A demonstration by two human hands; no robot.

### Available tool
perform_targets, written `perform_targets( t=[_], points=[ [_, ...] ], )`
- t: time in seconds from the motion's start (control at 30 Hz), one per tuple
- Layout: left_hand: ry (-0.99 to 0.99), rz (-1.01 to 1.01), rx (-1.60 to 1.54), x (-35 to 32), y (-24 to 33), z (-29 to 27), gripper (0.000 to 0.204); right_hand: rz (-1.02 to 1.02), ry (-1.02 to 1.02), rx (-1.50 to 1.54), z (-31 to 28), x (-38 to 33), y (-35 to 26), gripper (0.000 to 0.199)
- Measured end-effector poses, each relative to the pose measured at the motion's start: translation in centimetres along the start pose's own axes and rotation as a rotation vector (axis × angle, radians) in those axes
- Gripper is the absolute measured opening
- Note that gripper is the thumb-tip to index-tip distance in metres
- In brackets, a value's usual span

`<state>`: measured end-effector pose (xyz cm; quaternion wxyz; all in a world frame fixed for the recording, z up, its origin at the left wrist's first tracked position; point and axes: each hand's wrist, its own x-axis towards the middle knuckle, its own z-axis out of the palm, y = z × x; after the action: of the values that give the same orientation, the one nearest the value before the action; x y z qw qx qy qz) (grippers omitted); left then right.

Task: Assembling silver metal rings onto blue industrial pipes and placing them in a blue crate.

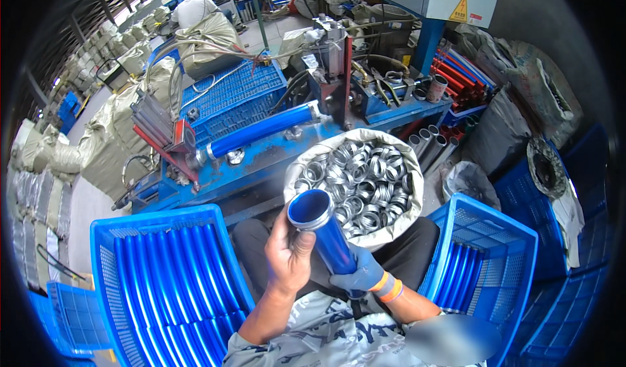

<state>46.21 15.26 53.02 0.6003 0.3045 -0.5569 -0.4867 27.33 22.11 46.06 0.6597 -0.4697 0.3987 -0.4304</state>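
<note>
Just left of the hands, a blue plastic crate (104,249) filled with blue tubes laid side by side. Just right of them, a second blue crate (515,236) holding a few tubes. Beyond the hands, a blue machine bench (261,161) carries a clamped blue tube (261,130). Farther off, a seated person (193,8) among stuffed sacks (111,139).

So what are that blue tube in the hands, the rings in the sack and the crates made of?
The blue tube, held by the left hand and gloved right hand, looks like thin metal with a glossy blue coating and a bare silvery rim. The rings gleam like polished metal. The sack seems woven plastic. The blue crates look like moulded plastic lattice.
</note>
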Motion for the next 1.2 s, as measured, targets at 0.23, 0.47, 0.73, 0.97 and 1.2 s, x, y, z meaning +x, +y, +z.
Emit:
perform_targets(
  t=[0.23,0.47,0.73,0.97,1.2],
  points=[
    [0.096,0.002,-0.007,0.4,-0.8,-0.4,0.074,0.146,-0.295,0.223,-2.3,0.5,2.1,0.088],
    [0.114,0.03,0.044,1.8,-0.6,-1.7,0.062,0.197,-0.482,0.658,-1.5,1.2,2.0,0.104],
    [-0.158,0.203,0.155,6.5,-5.7,-5.6,0.035,0.099,-0.009,-0.063,-7.4,-4.7,-3.4,0.096],
    [0.1,-0.073,0.256,10.0,-15.4,-8.7,0.046,-0.113,0.984,-0.562,-17.7,-22.2,-4.9,0.084],
    [0.117,-0.323,0.204,11.7,-26.8,-13.3,0.064,0.892,1.561,-0.58,-16.6,-53.7,26.8,0.09]
  ],
)
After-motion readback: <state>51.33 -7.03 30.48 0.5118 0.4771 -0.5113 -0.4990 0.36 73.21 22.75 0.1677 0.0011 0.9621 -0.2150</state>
